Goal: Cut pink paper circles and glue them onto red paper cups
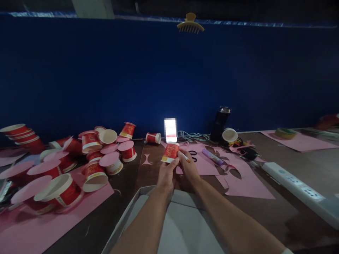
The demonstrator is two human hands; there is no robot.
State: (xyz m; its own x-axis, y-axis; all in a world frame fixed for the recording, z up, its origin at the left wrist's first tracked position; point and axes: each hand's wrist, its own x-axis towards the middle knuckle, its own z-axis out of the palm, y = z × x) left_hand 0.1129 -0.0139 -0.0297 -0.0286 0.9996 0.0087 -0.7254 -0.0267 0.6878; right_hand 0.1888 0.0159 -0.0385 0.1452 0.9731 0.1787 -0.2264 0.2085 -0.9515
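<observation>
The left hand (pixel 167 175) closes its grip on a red cup (pixel 170 151). The right hand (pixel 189 168) pinches a slim stick (pixel 186 158) beside it.

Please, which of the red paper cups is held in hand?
The red paper cup held by the left hand, in front of the glowing screen; no hand touches the other cups.

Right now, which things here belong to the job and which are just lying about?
Likely job: held red paper cup; red cups with pink paper discs; cut pink paper sheet.
Probably lying about: black cylindrical flask; white rectangular power strip.
</observation>
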